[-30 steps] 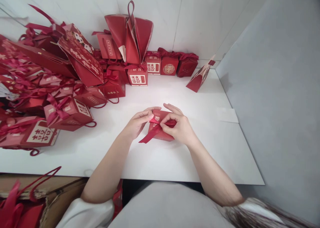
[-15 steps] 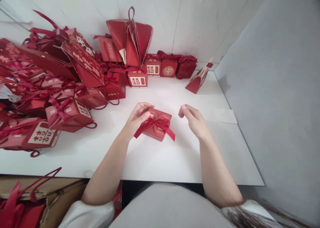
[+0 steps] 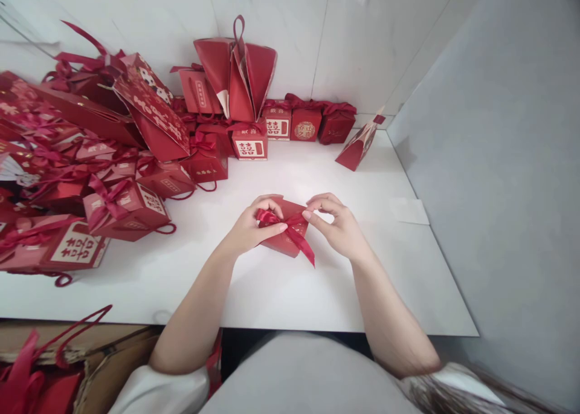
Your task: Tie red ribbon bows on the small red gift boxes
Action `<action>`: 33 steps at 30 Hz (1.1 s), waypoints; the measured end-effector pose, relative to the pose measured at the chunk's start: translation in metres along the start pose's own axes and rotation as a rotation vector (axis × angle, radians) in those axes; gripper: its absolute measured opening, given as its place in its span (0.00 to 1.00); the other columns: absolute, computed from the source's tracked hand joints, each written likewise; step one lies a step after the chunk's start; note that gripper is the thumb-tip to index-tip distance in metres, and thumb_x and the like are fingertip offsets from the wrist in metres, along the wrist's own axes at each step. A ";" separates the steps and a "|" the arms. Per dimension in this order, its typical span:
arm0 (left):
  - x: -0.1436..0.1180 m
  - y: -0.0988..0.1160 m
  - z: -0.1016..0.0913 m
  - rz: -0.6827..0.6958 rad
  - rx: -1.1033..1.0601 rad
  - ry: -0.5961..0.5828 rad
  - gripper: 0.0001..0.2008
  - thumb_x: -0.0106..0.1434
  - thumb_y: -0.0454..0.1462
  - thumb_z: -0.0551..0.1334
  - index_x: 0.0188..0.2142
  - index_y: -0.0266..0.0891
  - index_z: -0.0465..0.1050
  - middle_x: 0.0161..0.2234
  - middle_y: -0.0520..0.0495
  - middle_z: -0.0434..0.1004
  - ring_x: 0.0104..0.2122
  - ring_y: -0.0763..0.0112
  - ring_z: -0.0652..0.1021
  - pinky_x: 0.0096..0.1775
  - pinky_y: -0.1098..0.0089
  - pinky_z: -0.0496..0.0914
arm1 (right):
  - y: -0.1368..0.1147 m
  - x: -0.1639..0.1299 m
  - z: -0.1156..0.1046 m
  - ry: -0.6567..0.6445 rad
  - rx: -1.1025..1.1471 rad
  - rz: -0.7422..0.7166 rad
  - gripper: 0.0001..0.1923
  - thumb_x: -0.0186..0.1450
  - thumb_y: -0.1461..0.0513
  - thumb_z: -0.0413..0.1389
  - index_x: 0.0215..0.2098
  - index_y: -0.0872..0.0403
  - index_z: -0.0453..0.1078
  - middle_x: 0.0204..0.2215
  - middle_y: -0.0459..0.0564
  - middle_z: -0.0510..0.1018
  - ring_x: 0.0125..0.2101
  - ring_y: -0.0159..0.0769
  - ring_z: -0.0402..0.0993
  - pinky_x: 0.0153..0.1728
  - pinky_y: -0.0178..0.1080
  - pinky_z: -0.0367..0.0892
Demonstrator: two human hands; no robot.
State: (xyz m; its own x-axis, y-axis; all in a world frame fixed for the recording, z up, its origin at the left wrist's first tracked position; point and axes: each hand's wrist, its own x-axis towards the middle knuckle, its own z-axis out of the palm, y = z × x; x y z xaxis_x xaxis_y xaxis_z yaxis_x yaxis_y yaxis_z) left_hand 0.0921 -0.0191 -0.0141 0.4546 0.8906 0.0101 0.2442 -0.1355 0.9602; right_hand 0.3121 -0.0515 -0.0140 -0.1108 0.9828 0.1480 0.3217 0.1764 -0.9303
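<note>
A small red gift box [image 3: 281, 243] lies on the white table in front of me, with a red ribbon [image 3: 302, 245] tied in a bow across its top. My left hand [image 3: 254, 223] is closed on the left side of the bow, thumb and fingers pinching the ribbon near the knot. From the right, my right hand [image 3: 334, 220] pinches the bow's right loop between thumb and index finger. One ribbon tail hangs over the near right side of the box. My fingers hide part of the box's top.
Many red gift boxes [image 3: 129, 211] with ribbons crowd the table's left side. Others stand along the back wall, under a folded red carton [image 3: 240, 75]. A red triangular box [image 3: 357, 148] stands at the back right. A cardboard carton [image 3: 106, 353] sits below the table's front left edge.
My right hand has moved left from beside the box and taken hold of the bow. My left hand has shifted from the box's side onto the ribbon.
</note>
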 end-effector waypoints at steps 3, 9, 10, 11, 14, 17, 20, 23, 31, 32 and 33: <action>0.001 0.001 0.001 -0.007 -0.009 -0.007 0.10 0.56 0.42 0.68 0.32 0.42 0.72 0.55 0.42 0.69 0.61 0.52 0.65 0.60 0.54 0.59 | 0.006 0.002 0.005 0.096 0.020 -0.031 0.08 0.64 0.54 0.59 0.32 0.49 0.74 0.47 0.51 0.73 0.51 0.40 0.70 0.56 0.47 0.61; 0.002 0.003 0.006 -0.079 -0.050 0.044 0.12 0.58 0.47 0.66 0.29 0.41 0.72 0.55 0.42 0.70 0.56 0.52 0.70 0.57 0.53 0.62 | 0.015 0.008 0.014 0.081 0.147 0.054 0.11 0.64 0.52 0.59 0.32 0.50 0.73 0.53 0.52 0.72 0.55 0.41 0.69 0.59 0.49 0.59; 0.002 0.003 0.006 -0.089 -0.047 0.042 0.12 0.57 0.47 0.66 0.28 0.41 0.72 0.55 0.43 0.70 0.55 0.53 0.71 0.56 0.54 0.63 | 0.015 0.009 0.015 0.077 0.162 0.059 0.11 0.64 0.52 0.59 0.31 0.51 0.73 0.53 0.52 0.72 0.55 0.41 0.69 0.59 0.49 0.59; 0.003 0.003 0.006 -0.091 -0.034 0.036 0.12 0.57 0.47 0.67 0.28 0.41 0.72 0.55 0.43 0.70 0.53 0.53 0.72 0.54 0.55 0.65 | 0.016 0.010 0.016 0.072 0.178 0.061 0.12 0.64 0.52 0.58 0.30 0.51 0.72 0.53 0.52 0.72 0.54 0.41 0.69 0.58 0.48 0.60; 0.004 0.003 0.003 -0.058 0.064 0.015 0.12 0.57 0.45 0.67 0.28 0.40 0.72 0.49 0.44 0.73 0.47 0.58 0.74 0.49 0.58 0.66 | 0.017 0.013 0.019 0.055 0.216 0.044 0.13 0.65 0.53 0.57 0.28 0.52 0.70 0.49 0.52 0.75 0.51 0.40 0.72 0.56 0.46 0.63; 0.006 0.002 0.002 -0.008 0.172 0.002 0.10 0.57 0.43 0.66 0.29 0.40 0.72 0.41 0.47 0.74 0.41 0.62 0.74 0.47 0.60 0.66 | 0.017 0.018 0.023 0.074 0.206 0.013 0.14 0.65 0.53 0.56 0.27 0.53 0.69 0.46 0.52 0.75 0.48 0.38 0.72 0.52 0.44 0.66; 0.006 0.003 0.003 0.017 0.207 0.005 0.08 0.57 0.42 0.66 0.29 0.41 0.72 0.40 0.47 0.74 0.43 0.60 0.75 0.49 0.59 0.66 | 0.019 0.021 0.029 0.118 0.233 0.061 0.14 0.63 0.51 0.58 0.28 0.52 0.69 0.46 0.53 0.75 0.44 0.38 0.74 0.44 0.41 0.70; 0.003 0.005 0.001 0.024 0.148 0.017 0.09 0.57 0.43 0.67 0.30 0.41 0.73 0.46 0.44 0.74 0.54 0.55 0.71 0.55 0.57 0.63 | 0.021 0.021 0.030 0.109 0.257 0.135 0.16 0.62 0.48 0.58 0.32 0.52 0.70 0.42 0.52 0.77 0.38 0.37 0.75 0.40 0.40 0.71; -0.005 -0.001 -0.035 -0.030 -0.117 0.066 0.12 0.61 0.46 0.64 0.39 0.42 0.70 0.52 0.45 0.71 0.51 0.60 0.73 0.52 0.61 0.66 | 0.017 0.010 0.009 0.152 0.249 0.082 0.17 0.68 0.47 0.50 0.41 0.50 0.68 0.44 0.50 0.76 0.46 0.39 0.73 0.47 0.43 0.69; -0.004 -0.002 -0.037 -0.011 -0.093 0.097 0.12 0.61 0.46 0.63 0.39 0.42 0.71 0.50 0.45 0.72 0.51 0.60 0.73 0.53 0.61 0.66 | 0.014 0.008 0.007 0.212 0.190 0.043 0.15 0.68 0.48 0.51 0.40 0.50 0.68 0.42 0.50 0.76 0.45 0.39 0.73 0.46 0.43 0.69; -0.004 -0.003 -0.037 0.009 -0.072 0.115 0.12 0.62 0.46 0.63 0.41 0.42 0.71 0.50 0.45 0.72 0.52 0.60 0.72 0.54 0.60 0.65 | 0.011 0.005 0.006 0.272 0.116 -0.013 0.14 0.68 0.49 0.52 0.39 0.50 0.68 0.40 0.50 0.75 0.43 0.39 0.72 0.46 0.44 0.68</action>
State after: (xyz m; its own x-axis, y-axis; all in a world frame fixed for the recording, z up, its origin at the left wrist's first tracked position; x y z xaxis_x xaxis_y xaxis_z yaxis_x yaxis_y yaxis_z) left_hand 0.0575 -0.0060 -0.0067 0.3545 0.9339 0.0466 0.1763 -0.1157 0.9775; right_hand 0.3096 -0.0450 -0.0254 0.1468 0.9619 0.2305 0.2107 0.1972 -0.9574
